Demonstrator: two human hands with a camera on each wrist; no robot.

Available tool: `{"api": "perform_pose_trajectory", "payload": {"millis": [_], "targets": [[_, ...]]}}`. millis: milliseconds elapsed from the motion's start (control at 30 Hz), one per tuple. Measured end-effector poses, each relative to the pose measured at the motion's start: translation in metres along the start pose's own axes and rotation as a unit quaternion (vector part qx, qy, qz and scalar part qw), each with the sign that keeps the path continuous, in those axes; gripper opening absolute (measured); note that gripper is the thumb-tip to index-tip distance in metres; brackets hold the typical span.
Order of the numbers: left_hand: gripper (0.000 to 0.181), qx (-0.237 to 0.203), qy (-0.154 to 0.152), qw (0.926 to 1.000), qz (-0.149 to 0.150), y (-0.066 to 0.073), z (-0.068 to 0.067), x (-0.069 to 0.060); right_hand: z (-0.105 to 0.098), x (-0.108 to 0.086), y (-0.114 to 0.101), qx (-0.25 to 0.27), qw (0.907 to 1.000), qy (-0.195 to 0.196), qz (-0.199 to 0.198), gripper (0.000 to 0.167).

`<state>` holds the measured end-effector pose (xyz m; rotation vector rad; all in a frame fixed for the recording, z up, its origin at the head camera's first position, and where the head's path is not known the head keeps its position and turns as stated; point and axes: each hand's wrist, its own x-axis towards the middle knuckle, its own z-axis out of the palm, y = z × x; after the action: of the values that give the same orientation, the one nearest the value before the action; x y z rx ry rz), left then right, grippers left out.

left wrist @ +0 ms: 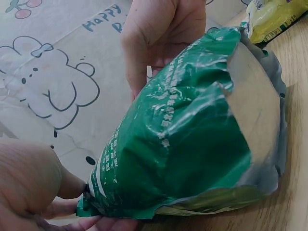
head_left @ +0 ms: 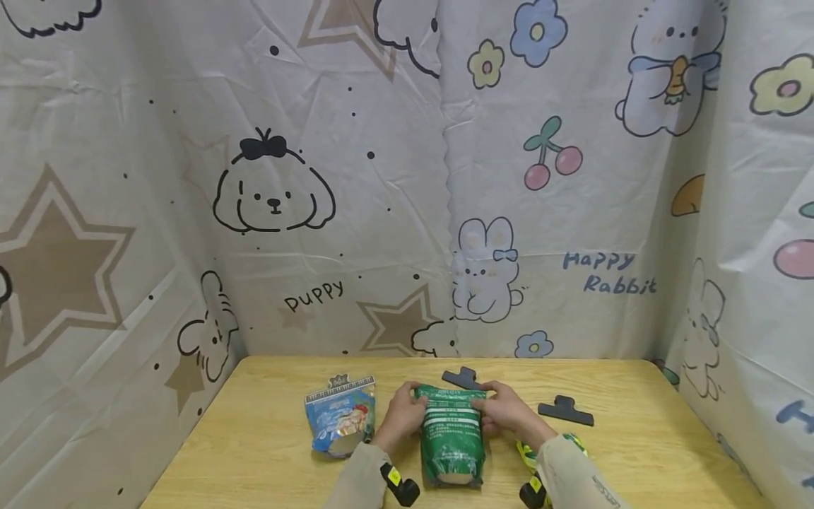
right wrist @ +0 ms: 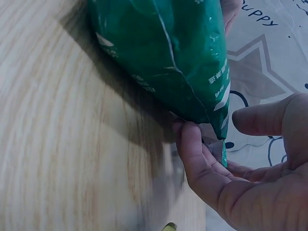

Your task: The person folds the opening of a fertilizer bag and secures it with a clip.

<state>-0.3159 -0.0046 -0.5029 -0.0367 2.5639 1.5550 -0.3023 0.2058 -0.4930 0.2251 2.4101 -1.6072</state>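
A green plastic bag (head_left: 453, 438) with white print stands at the front middle of the table, its pale rounded bottom (left wrist: 255, 106) facing me. My left hand (head_left: 402, 416) pinches its top left corner, thumb in front; the left wrist view shows that hand (left wrist: 33, 187) at the bag's narrow end. At the top right corner is my right hand (head_left: 505, 410). In the right wrist view its curled fingers (right wrist: 192, 149) hold the bag's edge, and the thumb lies beside the green film. Just behind the bag's top lies a dark grey clip (head_left: 463, 378).
To the left lies a blue bag (head_left: 340, 420) with a clip (head_left: 340, 385) along its top. A second dark clip (head_left: 565, 410) lies at the right. A yellow-green package (head_left: 526, 452) is partly hidden by the right sleeve. Printed cloth (head_left: 394, 212) hangs behind the table (head_left: 254, 424).
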Motion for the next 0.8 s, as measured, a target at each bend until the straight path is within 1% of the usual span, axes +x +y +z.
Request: {"api": "perform_pose_trajectory", "payload": {"millis": [133,267,367,433,533,600,700,800], "targets": [[0.041,-0.003,0.019,0.9998,-0.007,0.003,0.001,-0.002,0.000,-0.002,-0.003,0.000,1.0000,0.007,-0.006,0.053],[0.040,-0.012,0.043,0.9990,0.001,0.005,0.002,-0.004,-0.001,-0.005,-0.008,-0.005,0.9999,0.014,-0.006,0.051],[0.040,-0.014,0.053,0.9984,0.010,0.007,0.001,-0.007,-0.001,-0.008,-0.011,-0.012,0.9997,0.017,-0.010,0.050],[0.041,-0.015,0.061,0.9979,0.011,0.008,0.001,-0.008,-0.001,-0.008,-0.011,-0.017,0.9995,0.021,-0.017,0.051],[0.041,-0.019,0.073,0.9968,0.025,0.011,0.000,-0.008,-0.002,-0.007,-0.013,-0.021,0.9988,0.030,-0.031,0.051],[0.041,-0.021,0.082,0.9956,0.040,0.013,0.000,-0.006,-0.003,-0.006,-0.015,-0.024,0.9981,0.036,-0.043,0.051],[0.040,-0.027,0.088,0.9931,0.072,0.015,-0.002,-0.005,-0.005,-0.007,-0.020,-0.023,0.9968,0.047,-0.061,0.050],[0.041,-0.035,0.092,0.9911,0.089,0.019,-0.004,-0.008,-0.006,-0.010,-0.024,-0.022,0.9953,0.054,-0.077,0.049]]}}
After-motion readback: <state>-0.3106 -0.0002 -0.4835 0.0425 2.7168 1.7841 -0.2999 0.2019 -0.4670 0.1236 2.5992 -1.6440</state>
